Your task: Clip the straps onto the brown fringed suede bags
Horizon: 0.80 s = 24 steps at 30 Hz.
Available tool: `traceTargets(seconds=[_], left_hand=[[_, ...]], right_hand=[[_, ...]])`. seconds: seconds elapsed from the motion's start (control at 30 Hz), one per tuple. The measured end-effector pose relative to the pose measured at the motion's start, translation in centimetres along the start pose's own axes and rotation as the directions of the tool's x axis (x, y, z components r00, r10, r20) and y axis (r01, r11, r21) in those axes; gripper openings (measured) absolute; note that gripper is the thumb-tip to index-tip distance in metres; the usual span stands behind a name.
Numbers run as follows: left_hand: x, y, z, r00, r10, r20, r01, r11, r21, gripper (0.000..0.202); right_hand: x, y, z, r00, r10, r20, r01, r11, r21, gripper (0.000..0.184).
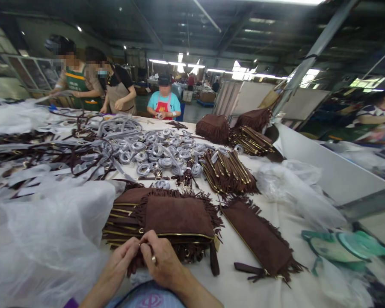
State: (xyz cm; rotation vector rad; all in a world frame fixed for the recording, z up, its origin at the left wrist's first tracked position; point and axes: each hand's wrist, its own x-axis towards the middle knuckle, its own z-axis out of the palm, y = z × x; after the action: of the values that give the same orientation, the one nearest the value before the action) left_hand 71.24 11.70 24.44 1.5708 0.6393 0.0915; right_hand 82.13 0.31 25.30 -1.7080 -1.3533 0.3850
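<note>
This is a factory workshop, with aproned workers (120, 97) around a table (271, 220) piled with fringed bags (176, 216).

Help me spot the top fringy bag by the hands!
On the pale table, find the right hand. Just beyond it sits a pile of brown bags. The top bag shows its broad front, while those beneath mostly show zipped edges.

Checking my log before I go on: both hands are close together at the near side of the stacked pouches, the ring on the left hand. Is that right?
Not quite: the head view shows the ring on the right hand, not the left hand. Both are indeed close together at the near side of the stacked pouches.
</note>
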Motion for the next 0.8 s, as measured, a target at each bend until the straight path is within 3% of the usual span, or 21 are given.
traceTargets(seconds=[0.1,0.33,0.53,0.6,0.73,0.77,0.8], left_hand=[[0.5,0.0,0.0,0.999,0.017,0.039,-0.017,1.0,-0.004,0.066],[0.6,-0.7,-0.4,0.968,-0.141,0.208,0.145,0.989,-0.005,0.067],[0.2,1.4,-0.8,0.973,-0.1,0.21,0.087,0.994,0.073,0.065],[0.0,1.9,-1.2,0.977,-0.067,0.203,0.05,0.995,0.089,0.064],[-0.5,1.8,-2.2,0.972,-0.047,0.231,0.03,0.997,0.076,0.062],[-0.6,1.8,-2.2,0.968,-0.051,0.245,0.034,0.997,0.074,0.061],[-0.7,1.8,-2.2,0.965,-0.055,0.257,0.036,0.996,0.076,0.061]], right_hand=[[0.1,0.2,-0.3,1.0,0.014,-0.012,-0.014,1.0,-0.015,0.024],[-0.2,1.2,-0.5,0.995,0.066,-0.076,-0.082,0.97,-0.23,0.034],[-1.9,3.5,-3.6,0.948,0.212,-0.238,-0.299,0.848,-0.437,0.043],[-3.3,5.9,-5.5,0.889,0.306,-0.34,-0.444,0.761,-0.473,0.044],[-7.5,11.6,-9.8,0.655,0.532,-0.536,-0.755,0.444,-0.482,0.042],[-8.5,12.4,-10.7,0.623,0.55,-0.556,-0.781,0.406,-0.474,0.043],[-9.3,12.9,-11.3,0.622,0.526,-0.58,-0.783,0.403,-0.474,0.045]])
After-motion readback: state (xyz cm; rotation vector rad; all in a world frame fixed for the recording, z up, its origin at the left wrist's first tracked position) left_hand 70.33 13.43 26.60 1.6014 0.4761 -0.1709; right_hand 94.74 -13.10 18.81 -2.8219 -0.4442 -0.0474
